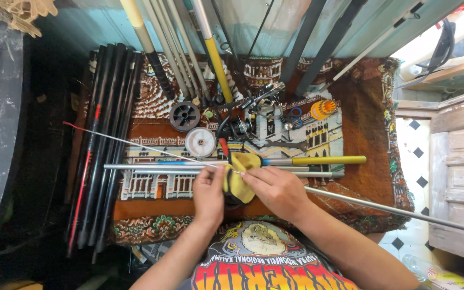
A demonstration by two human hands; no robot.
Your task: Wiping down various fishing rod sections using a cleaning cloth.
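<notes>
My left hand (209,194) and my right hand (276,189) meet over a brown patterned rug (361,107). Both grip a yellow cloth (239,177) that is wrapped around a long grey rod section (382,207). The rod runs off to the right past my right forearm. A thin red-tipped rod tip (119,140) slants away to the left from the cloth. Just beyond my hands lie parallel grey rod sections (151,167) and one with a yellow handle (328,160).
A bundle of black rods (106,145) lies along the rug's left edge. More rods lean against the teal wall (361,27) at the back. Line spools (200,142), a black spool (184,116), a fishing reel (237,128) and an orange spool (323,109) sit mid-rug. A wooden cabinet (460,177) stands at right.
</notes>
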